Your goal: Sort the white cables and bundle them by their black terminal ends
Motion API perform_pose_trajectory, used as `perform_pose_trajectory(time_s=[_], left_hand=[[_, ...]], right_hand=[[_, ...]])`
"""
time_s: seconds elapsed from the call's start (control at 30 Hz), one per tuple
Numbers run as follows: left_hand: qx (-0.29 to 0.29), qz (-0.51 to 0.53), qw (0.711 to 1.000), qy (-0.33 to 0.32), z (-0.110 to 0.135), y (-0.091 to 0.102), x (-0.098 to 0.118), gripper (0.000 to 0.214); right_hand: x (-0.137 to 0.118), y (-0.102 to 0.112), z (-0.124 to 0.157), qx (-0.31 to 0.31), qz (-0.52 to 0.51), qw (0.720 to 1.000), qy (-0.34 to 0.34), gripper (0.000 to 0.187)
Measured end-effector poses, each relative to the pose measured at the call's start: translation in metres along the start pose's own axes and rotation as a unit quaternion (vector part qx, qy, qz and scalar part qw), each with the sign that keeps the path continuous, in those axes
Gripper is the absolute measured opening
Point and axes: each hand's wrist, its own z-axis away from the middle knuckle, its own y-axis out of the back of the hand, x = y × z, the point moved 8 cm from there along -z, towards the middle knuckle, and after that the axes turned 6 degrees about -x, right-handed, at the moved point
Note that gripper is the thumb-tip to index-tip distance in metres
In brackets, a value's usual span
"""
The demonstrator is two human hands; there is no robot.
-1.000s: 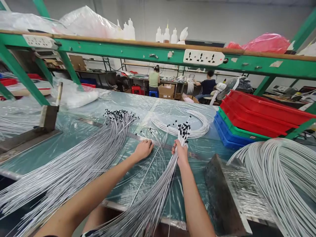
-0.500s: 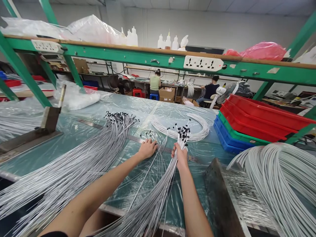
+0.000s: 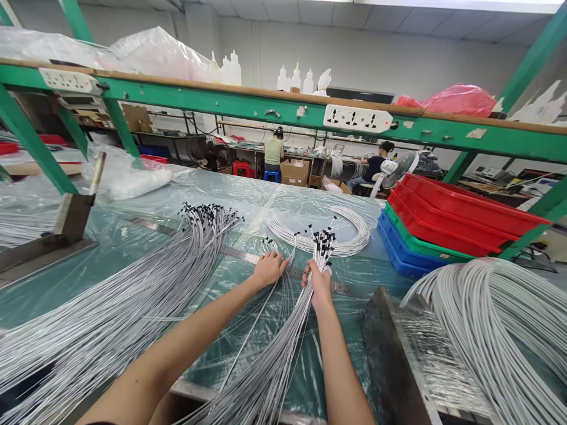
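My right hand (image 3: 318, 278) is wrapped round a thick bundle of white cables (image 3: 277, 348), just below the black connectors (image 3: 323, 242) on their ends. To its left, my left hand (image 3: 269, 268) has its fingers curled down on a few loose white cables (image 3: 283, 289); its fingertips are partly hidden. Black tips (image 3: 268, 241) of some loose cables show beyond the knuckles. A larger pile of white cables (image 3: 177, 271) with black ends lies further left. Under the hands, a steel ruler (image 3: 241, 254) runs across the film-covered table (image 3: 221, 360).
A coiled cable loop (image 3: 354, 245) lies behind the right hand. Stacked red, green and blue trays (image 3: 460, 206) stand right, near a metal bracket (image 3: 390, 354) and a thick cable coil (image 3: 487, 319). A metal block (image 3: 73, 218) stands left. Two people sit far back.
My left hand's fingers have drawn closer together on the loose cables, slightly nearer the right hand. The right hand keeps its bundle. The whole view has shifted slightly.
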Motion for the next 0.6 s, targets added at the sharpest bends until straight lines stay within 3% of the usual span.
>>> perform_pose_trajectory(time_s=[0.17,0.47,0.6], left_hand=[[-0.001,0.027,0.999,0.04,-0.012,0.0,0.002,0.029],[-0.005,0.03,0.998,0.056,-0.014,-0.01,0.013,0.05],[-0.033,0.012,0.996,0.078,-0.029,-0.01,0.018,0.044]], right_hand=[[0.001,-0.002,-0.002,0.0,-0.002,1.0,0.007,0.039],[0.003,-0.005,-0.005,0.007,-0.028,0.999,0.021,0.044],[0.001,-0.005,-0.006,0.015,-0.026,0.999,0.028,0.044]])
